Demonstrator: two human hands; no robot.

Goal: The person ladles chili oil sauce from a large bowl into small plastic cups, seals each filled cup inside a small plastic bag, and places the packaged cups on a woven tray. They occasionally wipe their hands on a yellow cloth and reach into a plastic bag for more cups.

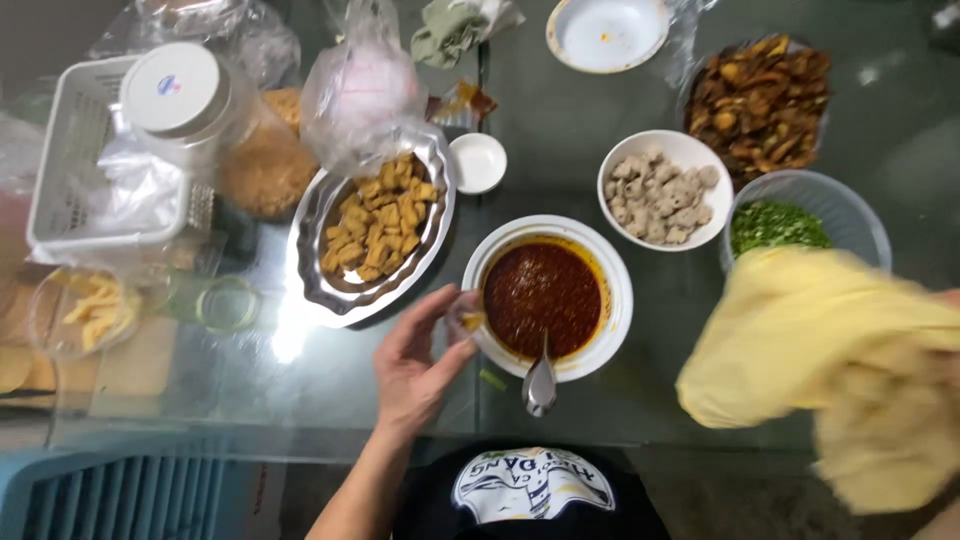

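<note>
Hands are seen at the counter (300,370): a small clear cup (466,312) is pinched by the left hand (415,360) against the rim of the chili bowl (548,295), while a yellow cloth (840,360) hides the right hand, grip unclear.

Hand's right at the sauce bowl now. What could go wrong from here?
1. The left hand pinches a small clear cup against the white bowl of red chili sauce; a slip could spill it on the glass table.
2. The metal spoon overhangs the rim and may tip out.
3. The blurred yellow cloth might brush the bowl.
</note>
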